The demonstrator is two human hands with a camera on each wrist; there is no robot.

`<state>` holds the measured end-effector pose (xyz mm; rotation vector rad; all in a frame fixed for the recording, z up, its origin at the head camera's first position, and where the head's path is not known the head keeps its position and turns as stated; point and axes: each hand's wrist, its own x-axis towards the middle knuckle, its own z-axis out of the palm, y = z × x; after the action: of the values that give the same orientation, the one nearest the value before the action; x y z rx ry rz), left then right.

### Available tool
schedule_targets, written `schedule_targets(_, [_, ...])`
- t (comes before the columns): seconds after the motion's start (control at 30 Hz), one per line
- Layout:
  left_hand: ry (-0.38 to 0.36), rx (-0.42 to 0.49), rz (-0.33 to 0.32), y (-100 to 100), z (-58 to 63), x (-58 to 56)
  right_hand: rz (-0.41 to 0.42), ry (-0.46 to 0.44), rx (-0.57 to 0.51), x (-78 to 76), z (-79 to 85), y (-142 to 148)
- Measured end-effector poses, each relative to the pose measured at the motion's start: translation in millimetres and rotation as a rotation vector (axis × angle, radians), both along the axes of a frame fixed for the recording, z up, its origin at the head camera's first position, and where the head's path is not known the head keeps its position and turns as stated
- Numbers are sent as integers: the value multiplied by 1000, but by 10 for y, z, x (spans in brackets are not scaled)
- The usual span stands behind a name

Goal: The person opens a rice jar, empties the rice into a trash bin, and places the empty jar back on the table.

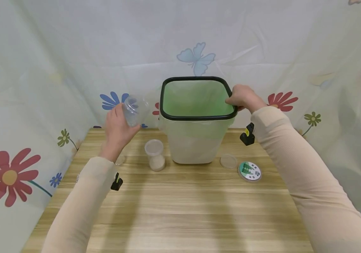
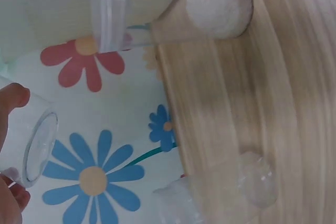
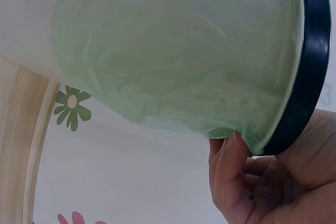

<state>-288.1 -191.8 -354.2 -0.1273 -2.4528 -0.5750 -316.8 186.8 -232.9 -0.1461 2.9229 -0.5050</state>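
Table [image 1: 180,214] under bin [image 1: 196,140], flower-printed sheeting [image 1: 104,42] around

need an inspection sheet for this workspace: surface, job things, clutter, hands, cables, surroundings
Surface: wood-grain table, visible part looks dry
Job's things: pale bin with green liner and black rim, upright on the table; clear jar raised left of it; second jar with white contents, standing left of the bin
Clutter: clear disc and labelled round disc right of the bin; clear container at left, partly hidden in the head view
Left hand: holds the clear jar
Right hand: grips the bin's edge
Cables: nothing seen
Surroundings: sheeting printed with flowers and a butterfly
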Motion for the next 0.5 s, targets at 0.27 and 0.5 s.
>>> schedule_targets(0.27, [-82, 127, 42, 59, -295, 74, -7, -11, -5, -12, -1, 16])
schedule_targets(0.5, [-170, 236, 68, 78, -501, 154, -12, -7, -13, -4, 0, 30])
